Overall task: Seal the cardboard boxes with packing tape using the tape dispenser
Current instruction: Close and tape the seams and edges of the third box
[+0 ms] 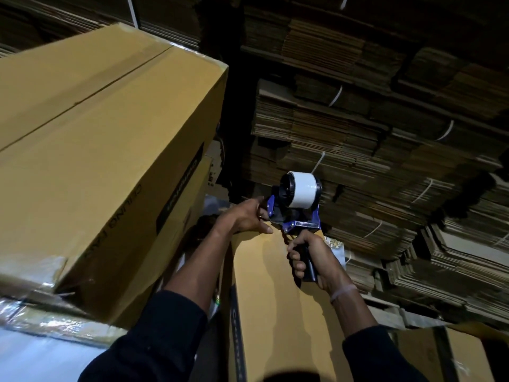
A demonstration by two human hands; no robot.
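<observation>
One tape dispenser (pixel 296 213), blue metal frame w/ black hub, sits at the far top edge of a tall brown cardboard box (pixel 278 299) in centre of view. White tape roll (pixel 303 190) mounted on top of dispenser, roll axis roughly sideways. Dispenser's front end meets the box edge; can't tell if tape is already stuck down.

Right hand (pixel 308 260) grips the dispenser's black handle, fingers curled tight round it, thumb side up toward the blue frame. Pale band on the right wrist. Left hand (pixel 248 219) is at the box's far edge just beside the dispenser: fingers mostly extended, index pointing toward the blue side plate, thumb lying flat along the box top edge. Fingertips near or touching the dispenser front, can't tell which. Both forearms in dark sleeves pushed up, reaching up and fwd.

Box being worked on has a dark printed strip down its left side, text unreadable. Left of it, a much larger box (pixel 96 161), tilted in view, w/ centre seam on top, black label strip on side, shiny clear tape at lower corner. Another brown box (pixel 468 357) at lower right, partly visible. Behind and above, dim stacks of flattened cardboard (pixel 371 133) bundled w/ white straps fill the background.
</observation>
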